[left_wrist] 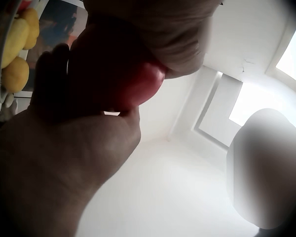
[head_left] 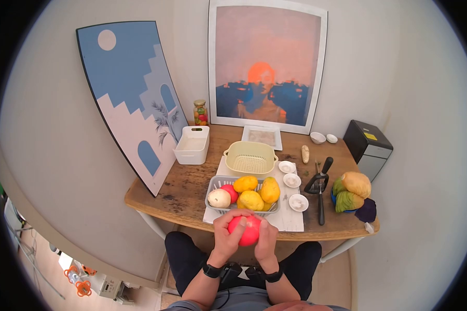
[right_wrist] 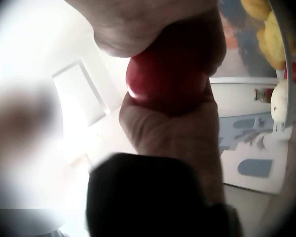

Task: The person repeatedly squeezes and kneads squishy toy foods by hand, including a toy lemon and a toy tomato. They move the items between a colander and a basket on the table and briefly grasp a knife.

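Observation:
Both hands hold a smooth, round red fruit over the lap, just in front of the table edge. My left hand grips its left side, and my right hand curls round the right side. From the left wrist, the red fruit appears dark and backlit between the two palms. Right beyond the hands is a grey slatted basket. It holds several yellow mango-like fruits, another red fruit and a cream-white round one.
Behind the basket stands a pale yellow colander, with a white bin to its left. Small white dishes line the right side of the white mat. Farther right lie a black-handled tool and a vegetable-filled blue bowl.

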A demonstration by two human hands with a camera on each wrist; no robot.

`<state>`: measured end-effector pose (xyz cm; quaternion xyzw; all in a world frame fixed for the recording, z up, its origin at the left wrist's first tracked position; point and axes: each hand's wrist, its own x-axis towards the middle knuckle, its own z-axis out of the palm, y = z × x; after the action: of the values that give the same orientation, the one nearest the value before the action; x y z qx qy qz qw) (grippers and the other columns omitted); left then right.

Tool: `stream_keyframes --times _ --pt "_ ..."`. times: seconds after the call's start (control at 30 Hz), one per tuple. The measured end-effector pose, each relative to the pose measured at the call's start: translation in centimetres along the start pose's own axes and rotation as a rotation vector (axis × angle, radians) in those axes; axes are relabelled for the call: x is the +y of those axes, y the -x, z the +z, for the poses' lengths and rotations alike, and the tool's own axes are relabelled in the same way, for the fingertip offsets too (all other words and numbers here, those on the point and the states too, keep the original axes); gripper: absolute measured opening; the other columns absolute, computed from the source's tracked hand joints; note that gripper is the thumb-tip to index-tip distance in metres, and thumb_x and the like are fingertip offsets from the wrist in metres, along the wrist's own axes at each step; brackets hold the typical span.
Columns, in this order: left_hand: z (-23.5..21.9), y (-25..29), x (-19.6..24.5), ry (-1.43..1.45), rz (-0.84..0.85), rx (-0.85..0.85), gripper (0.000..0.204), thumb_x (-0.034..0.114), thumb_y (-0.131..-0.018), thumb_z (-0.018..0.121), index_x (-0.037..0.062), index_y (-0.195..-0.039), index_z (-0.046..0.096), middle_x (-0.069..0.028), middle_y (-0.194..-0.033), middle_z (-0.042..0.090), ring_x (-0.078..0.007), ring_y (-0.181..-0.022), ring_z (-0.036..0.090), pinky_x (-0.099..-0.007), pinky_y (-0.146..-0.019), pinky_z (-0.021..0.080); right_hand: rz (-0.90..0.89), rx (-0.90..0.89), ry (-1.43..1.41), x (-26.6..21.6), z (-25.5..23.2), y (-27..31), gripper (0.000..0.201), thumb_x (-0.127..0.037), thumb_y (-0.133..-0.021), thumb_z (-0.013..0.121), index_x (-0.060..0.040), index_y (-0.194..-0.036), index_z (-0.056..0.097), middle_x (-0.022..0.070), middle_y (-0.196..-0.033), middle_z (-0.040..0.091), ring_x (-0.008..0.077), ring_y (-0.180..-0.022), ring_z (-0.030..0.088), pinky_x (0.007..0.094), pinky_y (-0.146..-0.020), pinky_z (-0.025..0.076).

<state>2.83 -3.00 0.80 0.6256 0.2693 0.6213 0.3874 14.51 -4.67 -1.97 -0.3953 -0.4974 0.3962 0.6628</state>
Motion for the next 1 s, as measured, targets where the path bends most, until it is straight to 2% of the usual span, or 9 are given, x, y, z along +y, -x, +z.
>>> stream_keyframes --times 0.07,0.17,0.4,0.6,0.67,0.7,0.77,0.93,1.0 --pt "-0.1 0.1 -1.0 0.181 -0.145 0.174 0.023 0.015 -0.09 0.052 -0.0042 -0.094 0.062 -0.0141 -0.095 0.067 -0.0224 -0.091 0.064 -0.0347 -0.083 0.052 -0.446 0.045 0.411 -0.2 0.4 0.0 0.051 -0.036 -0.089 0.06 0.0075 -0.116 0.056 0.0202 -0.101 0.065 0.0311 -0.083 0.065 0.0338 -0.079 0.051" --pt "-0.1 -0.6 0.6 0.598 -0.266 0.258 0.028 0.019 -0.093 0.046 -0.0048 -0.092 0.061 -0.0148 -0.094 0.066 -0.0231 -0.089 0.064 -0.0345 -0.082 0.052 -0.598 -0.04 0.599 -1.4 0.8 -0.1 0.065 -0.042 -0.081 0.069 0.0064 -0.12 0.053 0.0248 -0.106 0.062 0.0381 -0.094 0.063 0.0406 -0.085 0.049" --pt "-1.9 -0.5 -1.3 0.676 -0.612 0.261 0.036 0.025 -0.099 0.039 -0.0032 -0.1 0.06 -0.0177 -0.101 0.065 -0.0223 -0.093 0.063 -0.0327 -0.088 0.05 -0.798 -0.127 0.661 -1.2 1.0 -0.9 0.071 -0.042 -0.073 0.076 0.004 -0.121 0.051 0.0231 -0.126 0.052 0.0415 -0.108 0.054 0.0451 -0.086 0.048" --pt "0.6 -0.5 0.2 0.316 -0.368 0.024 0.04 0.025 -0.099 0.044 -0.0027 -0.127 0.05 -0.017 -0.124 0.057 -0.0237 -0.114 0.055 -0.0353 -0.098 0.043 -0.493 0.072 0.377 1.1 0.1 -0.2 0.063 -0.042 -0.08 0.07 0.0034 -0.119 0.051 0.019 -0.11 0.06 0.0353 -0.099 0.06 0.0377 -0.086 0.048" --pt "0.8 -0.3 0.7 0.114 -0.267 -0.081 0.041 0.022 -0.095 0.05 -0.0012 -0.128 0.05 -0.0172 -0.127 0.056 -0.0251 -0.116 0.055 -0.0354 -0.099 0.042 -0.14 0.119 -0.095 0.7 -0.1 -0.3 0.051 -0.043 -0.091 0.054 0.0017 -0.116 0.054 0.0137 -0.104 0.062 0.0266 -0.094 0.062 0.0343 -0.085 0.048" --pt "0.9 -0.2 1.2 -0.089 -0.166 -0.192 0.043 0.02 -0.092 0.055 0.0004 -0.13 0.049 -0.0174 -0.13 0.054 -0.0266 -0.117 0.054 -0.0355 -0.1 0.041 -0.138 0.121 -0.095 0.8 -0.1 -0.4 0.051 -0.043 -0.091 0.054 0.0017 -0.116 0.054 0.0137 -0.104 0.062 0.0266 -0.094 0.062 0.0343 -0.085 0.048" --pt "1.8 -0.1 2.3 -0.346 0.04 -0.153 0.049 0.016 -0.083 0.066 0.0022 -0.128 0.052 -0.0179 -0.127 0.055 -0.0293 -0.117 0.054 -0.0365 -0.099 0.042 0.35 0.128 -0.799 0.5 0.1 -0.9 0.046 -0.042 -0.097 0.04 -0.001 -0.112 0.056 0.0104 -0.103 0.062 0.0193 -0.092 0.062 0.0328 -0.083 0.05" --pt "1.0 -0.2 1.9 -0.356 0.198 -0.127 0.047 0.014 -0.073 0.074 0.0008 -0.115 0.059 -0.0165 -0.113 0.062 -0.0291 -0.107 0.059 -0.038 -0.093 0.046 0.466 0.093 -0.758 0.3 0.1 -0.8 0.04 -0.037 -0.099 0.038 -0.0028 -0.106 0.058 0.0095 -0.1 0.063 0.0173 -0.091 0.061 0.0319 -0.08 0.049" --pt "0.5 -0.2 1.3 -0.311 0.18 -0.109 0.044 0.016 -0.075 0.073 0.0001 -0.114 0.059 -0.016 -0.111 0.063 -0.0279 -0.104 0.06 -0.0377 -0.092 0.046 0.305 0.107 -0.433 2.6 0.2 -0.8 0.042 -0.035 -0.1 0.036 -0.0012 -0.1 0.06 0.0127 -0.097 0.064 0.0224 -0.089 0.062 0.0338 -0.076 0.048"
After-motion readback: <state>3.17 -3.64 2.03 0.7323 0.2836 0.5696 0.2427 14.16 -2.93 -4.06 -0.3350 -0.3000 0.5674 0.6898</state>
